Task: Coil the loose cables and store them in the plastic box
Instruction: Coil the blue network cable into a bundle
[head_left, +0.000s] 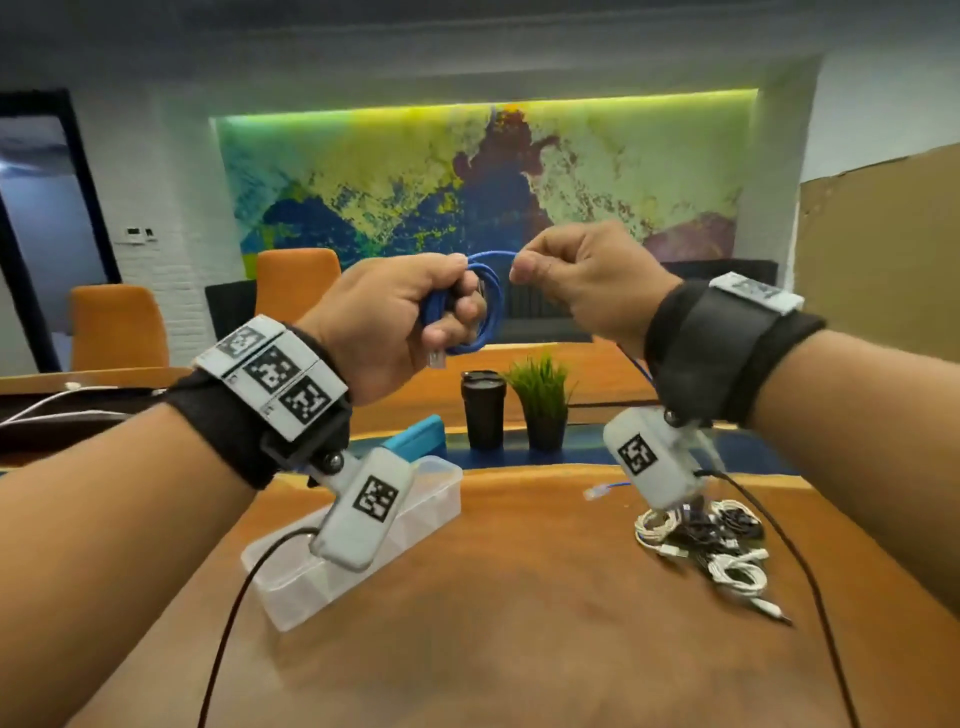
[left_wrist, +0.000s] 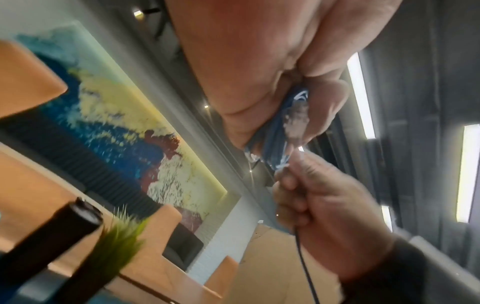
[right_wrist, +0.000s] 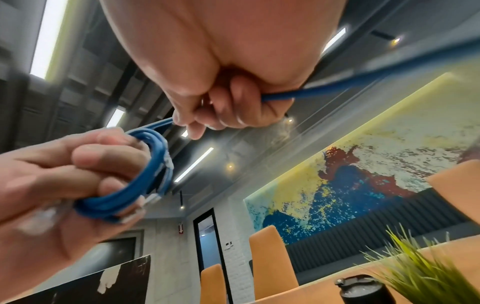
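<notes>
- The left hand (head_left: 395, 317) curls its fingers (right_wrist: 103, 158) round several loops of the blue cable (head_left: 480, 306), raised above the table (head_left: 519, 623).
- The right hand (head_left: 576, 280) pinches the cable's free run between thumb and fingertips, just beside the coil; the rest trails under that wrist to a clear plug (head_left: 592, 491).
- The plastic box (head_left: 441, 483) stands open on the table below the left wrist.
- A pile of white and black cables (head_left: 711, 540) lies to the right.
- A black cup (head_left: 483, 410) and a small plant (head_left: 543, 400) stand beyond.

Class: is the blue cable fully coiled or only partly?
Partly: the left hand grips loops of the blue cable; its tail hangs past the right hand.
</notes>
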